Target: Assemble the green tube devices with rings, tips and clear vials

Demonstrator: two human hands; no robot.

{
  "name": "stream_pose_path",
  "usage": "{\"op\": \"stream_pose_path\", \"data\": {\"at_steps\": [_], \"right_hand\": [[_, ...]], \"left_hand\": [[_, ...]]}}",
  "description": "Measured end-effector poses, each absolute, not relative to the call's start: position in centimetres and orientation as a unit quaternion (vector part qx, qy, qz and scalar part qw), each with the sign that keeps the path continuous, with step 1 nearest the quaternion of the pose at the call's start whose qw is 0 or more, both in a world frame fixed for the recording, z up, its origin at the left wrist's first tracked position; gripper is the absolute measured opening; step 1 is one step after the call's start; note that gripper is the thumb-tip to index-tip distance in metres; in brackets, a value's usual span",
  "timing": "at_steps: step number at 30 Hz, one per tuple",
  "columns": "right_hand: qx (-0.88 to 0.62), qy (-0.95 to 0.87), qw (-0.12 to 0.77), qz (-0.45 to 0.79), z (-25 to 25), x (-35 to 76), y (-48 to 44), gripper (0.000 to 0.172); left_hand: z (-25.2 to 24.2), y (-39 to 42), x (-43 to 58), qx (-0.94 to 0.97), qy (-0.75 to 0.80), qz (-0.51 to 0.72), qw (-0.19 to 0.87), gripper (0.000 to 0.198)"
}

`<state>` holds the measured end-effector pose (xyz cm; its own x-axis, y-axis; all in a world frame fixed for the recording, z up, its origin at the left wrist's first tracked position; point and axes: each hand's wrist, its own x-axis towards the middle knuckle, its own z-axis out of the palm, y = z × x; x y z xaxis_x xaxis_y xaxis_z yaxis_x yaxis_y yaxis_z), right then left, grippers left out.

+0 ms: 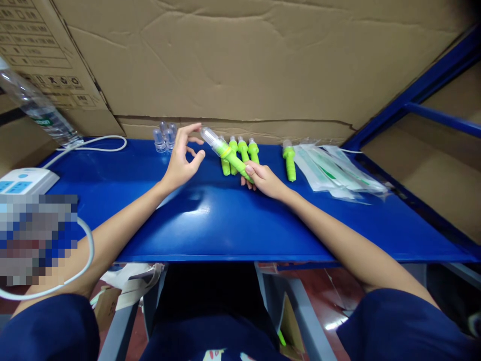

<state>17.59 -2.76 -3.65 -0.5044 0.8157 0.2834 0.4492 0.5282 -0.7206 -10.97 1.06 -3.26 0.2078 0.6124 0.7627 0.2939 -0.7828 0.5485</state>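
My right hand (265, 180) grips the lower end of a bright green stick (235, 160), which tilts up to the left. Its upper end carries a clear, dome-topped plastic cap (211, 140). Close beside that cap is my left hand (184, 158), fingers curved and apart, with nothing in it. Whether a left fingertip touches the cap I cannot tell. Behind the held stick, several like green sticks (253, 150) lie in a row, partly hidden by it. Another green stick (289, 163) lies apart to the right. Several loose clear caps (160, 140) stand left of my left hand.
Flat clear plastic sleeves (330, 168) with green marks lie at the right. At the left are a white power strip (28, 181), its cable (90, 240) and a water bottle (41, 113). A cardboard sheet (240, 65) backs the blue table (225, 235).
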Motion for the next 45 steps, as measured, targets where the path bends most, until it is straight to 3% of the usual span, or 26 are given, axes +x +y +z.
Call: {"op": "stream_pose_path", "data": {"at_steps": [3, 6, 10, 13, 17, 20, 24, 31, 35, 39, 45], "right_hand": [[-0.389, -0.813, 0.317, 0.296, -3.6, 17.6, -2.8, 0.064], [-0.394, -0.809, 0.316, 0.301, -3.6, 17.6, -2.8, 0.064], [-0.407, -0.805, 0.32, 0.291, -3.7, 17.9, -2.5, 0.068], [-0.431, -0.786, 0.337, 0.288, -3.8, 18.2, -2.1, 0.07], [-0.447, -0.733, 0.408, 0.311, -3.9, 18.8, -1.2, 0.069], [-0.456, -0.683, 0.469, 0.326, -3.9, 19.3, -0.7, 0.069], [-0.499, -0.653, 0.48, 0.308, -3.6, 19.9, -0.3, 0.066], [-0.609, -0.677, 0.368, 0.19, -2.4, 21.1, -0.1, 0.053], [-0.698, -0.684, 0.193, 0.087, -1.0, 21.1, -0.8, 0.057], [-0.742, -0.665, 0.038, 0.071, 0.0, 20.4, -1.7, 0.058], [-0.753, -0.657, -0.001, 0.028, -0.3, 20.4, -1.6, 0.053]], "left_hand": [[-3.4, 2.0, -11.6, 0.742, 0.309, 0.578, 0.14, 0.066], [-3.4, 2.4, -12.1, 0.749, 0.319, 0.563, 0.146, 0.051], [-3.5, 2.2, -12.0, 0.778, 0.292, 0.519, 0.201, 0.058], [-3.8, 2.2, -11.8, 0.79, 0.297, 0.495, 0.205, 0.052], [-4.3, 3.1, -12.6, 0.78, 0.343, 0.505, 0.136, 0.049], [-4.4, 4.3, -14.4, 0.756, 0.381, 0.531, 0.027, 0.046], [-5.3, 6.1, -17.5, 0.732, 0.425, 0.53, -0.056, 0.06], [-7.0, 7.6, -20.1, 0.738, 0.475, 0.479, -0.027, 0.075], [-5.0, 5.1, -18.7, 0.732, 0.567, 0.377, -0.026, 0.072], [-2.9, 3.0, -17.3, 0.718, 0.626, 0.302, -0.035, 0.069], [-2.8, 3.3, -17.5, 0.72, 0.622, 0.307, -0.035, 0.063]]}}
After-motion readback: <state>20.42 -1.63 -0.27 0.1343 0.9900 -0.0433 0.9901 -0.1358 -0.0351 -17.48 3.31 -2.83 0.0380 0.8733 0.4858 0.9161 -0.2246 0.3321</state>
